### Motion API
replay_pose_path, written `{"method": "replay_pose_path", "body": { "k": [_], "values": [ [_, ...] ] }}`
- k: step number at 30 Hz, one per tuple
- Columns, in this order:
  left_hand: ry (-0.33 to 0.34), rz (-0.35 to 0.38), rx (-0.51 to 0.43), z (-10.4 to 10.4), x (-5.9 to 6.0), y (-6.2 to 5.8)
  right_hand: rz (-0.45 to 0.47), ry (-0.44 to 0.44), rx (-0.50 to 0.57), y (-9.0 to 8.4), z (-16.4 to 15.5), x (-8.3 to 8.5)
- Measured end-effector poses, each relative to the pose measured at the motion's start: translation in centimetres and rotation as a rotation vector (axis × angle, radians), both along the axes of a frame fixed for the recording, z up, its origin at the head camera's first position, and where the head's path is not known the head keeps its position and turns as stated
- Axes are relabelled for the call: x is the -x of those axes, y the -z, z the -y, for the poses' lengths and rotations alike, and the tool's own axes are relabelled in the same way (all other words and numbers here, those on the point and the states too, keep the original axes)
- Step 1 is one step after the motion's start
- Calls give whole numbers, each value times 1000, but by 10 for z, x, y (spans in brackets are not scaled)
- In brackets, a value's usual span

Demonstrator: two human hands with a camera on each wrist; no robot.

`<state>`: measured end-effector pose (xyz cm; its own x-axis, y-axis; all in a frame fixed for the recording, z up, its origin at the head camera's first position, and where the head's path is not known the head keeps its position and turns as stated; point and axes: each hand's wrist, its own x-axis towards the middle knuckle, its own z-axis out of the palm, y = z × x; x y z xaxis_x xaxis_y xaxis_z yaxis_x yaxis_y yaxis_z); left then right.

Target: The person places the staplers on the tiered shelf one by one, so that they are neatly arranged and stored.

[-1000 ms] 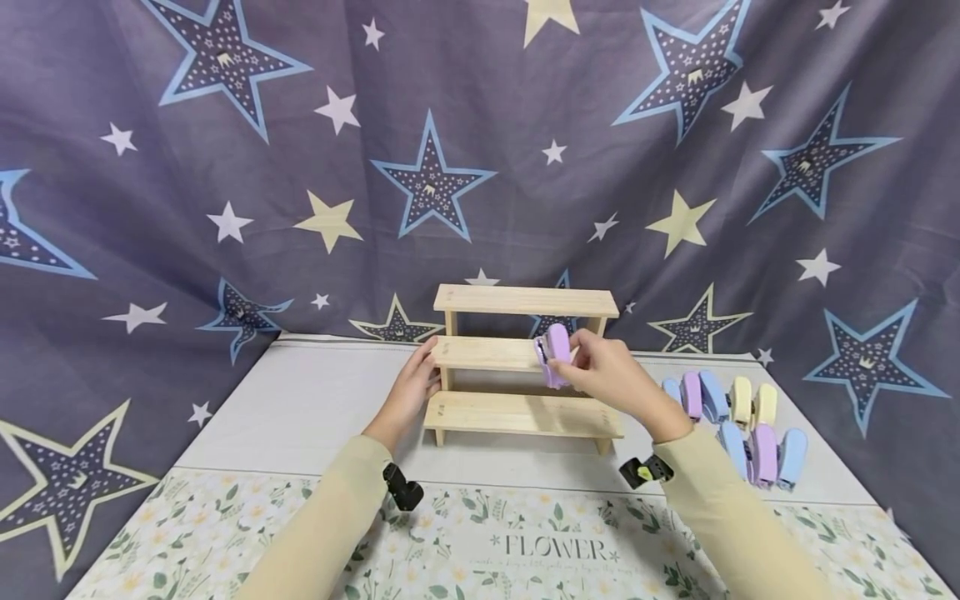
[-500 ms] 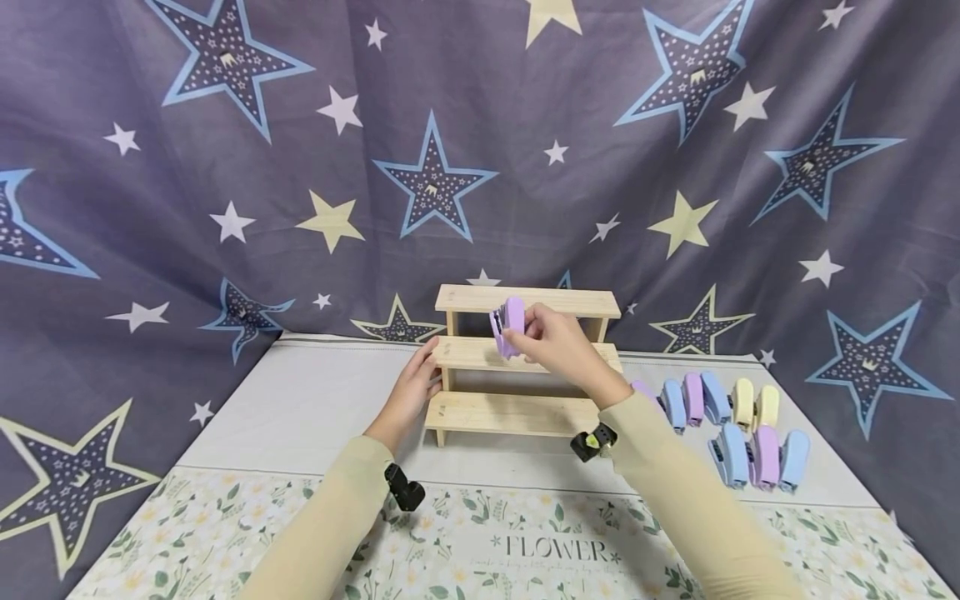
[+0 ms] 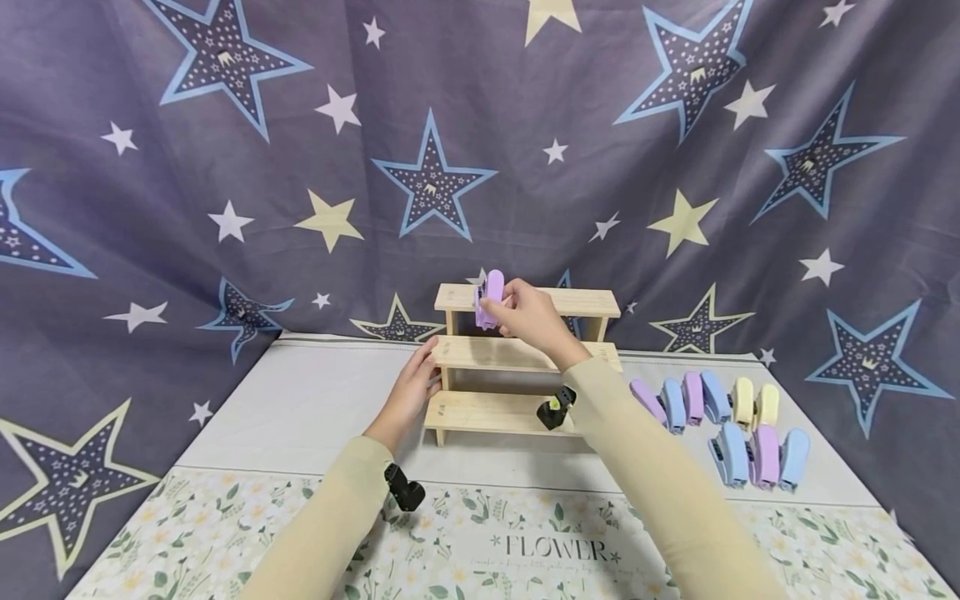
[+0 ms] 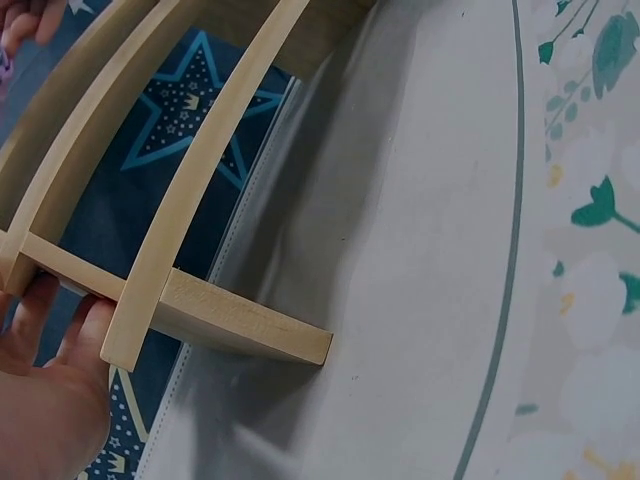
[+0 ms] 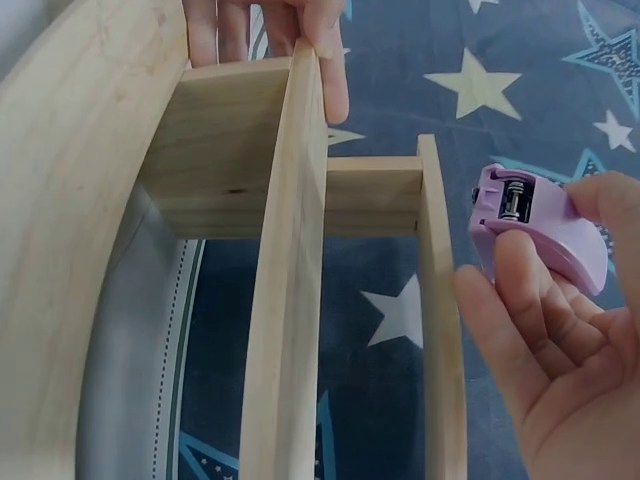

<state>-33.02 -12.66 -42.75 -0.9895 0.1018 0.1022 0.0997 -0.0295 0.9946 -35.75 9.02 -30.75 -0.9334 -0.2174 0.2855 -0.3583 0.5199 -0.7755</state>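
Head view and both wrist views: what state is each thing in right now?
Purple stapler: held in the air at the top shelf's left end.
Right hand: grips the stapler.
Left hand: rests against the rack's left side.
Wooden rack: upright, all three shelves bare.
Other staplers: grouped on the table, right of the rack.

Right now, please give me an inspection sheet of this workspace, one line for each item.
Surface: grey table, floral mat at near edge.
Job's things: three-tier wooden shelf; purple stapler held at top tier's left end.
Clutter: nine pastel staplers at the right of the shelf.
Grippers: right hand pinches the stapler; left hand touches the shelf's left side.
Cables: nothing seen.
Surroundings: star-print cloth behind.
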Motion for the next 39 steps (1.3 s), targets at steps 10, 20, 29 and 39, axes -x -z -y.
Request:
{"method": "replay_pose_path", "body": {
  "k": [10, 20, 29, 39],
  "values": [
    [1, 3, 16, 0, -1, -2, -71, 111, -86, -4, 12, 24],
    [2, -8, 16, -2, -1, -2, -75, 157, -84, -6, 18, 30],
    [-5, -10, 9, -3, 0, 0, -52, 178, -49, 3, 23, 37],
    [-2, -6, 8, -2, -2, -1, -17, 209, -76, 2, 28, 41]
  ]
}}
